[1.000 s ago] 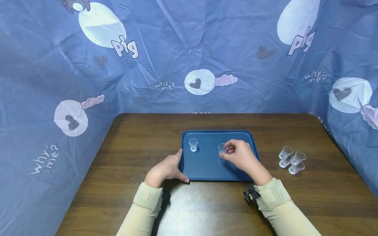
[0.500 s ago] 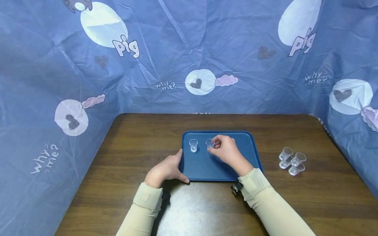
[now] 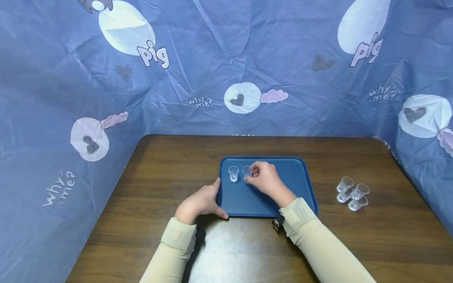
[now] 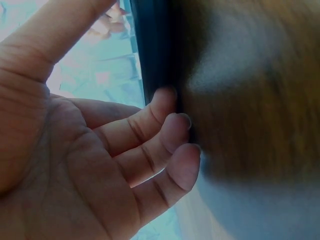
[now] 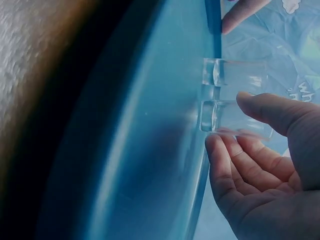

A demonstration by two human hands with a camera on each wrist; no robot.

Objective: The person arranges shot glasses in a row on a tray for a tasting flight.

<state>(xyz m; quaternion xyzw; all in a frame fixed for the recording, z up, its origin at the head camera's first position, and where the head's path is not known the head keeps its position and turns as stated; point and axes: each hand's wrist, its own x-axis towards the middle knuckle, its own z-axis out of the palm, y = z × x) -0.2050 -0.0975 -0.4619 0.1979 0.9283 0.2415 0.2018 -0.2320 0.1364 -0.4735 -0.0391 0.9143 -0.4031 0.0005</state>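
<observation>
One cup [image 3: 245,174] pinched in right hand [image 3: 266,179], apparently being set on tray [image 3: 240,201]; next, release. Left hand [image 3: 201,201], fingers loose, touches tray.

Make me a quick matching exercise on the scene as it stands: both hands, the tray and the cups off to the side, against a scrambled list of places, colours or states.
Column one
1. left hand
2. right hand
3. tray
4. group of four cups

Column two
A. on the wooden table, to the right of the tray
B. holding a clear cup
C. plain blue
D. at the tray's near left corner

Right pairs: 1-D, 2-B, 3-C, 4-A
</observation>
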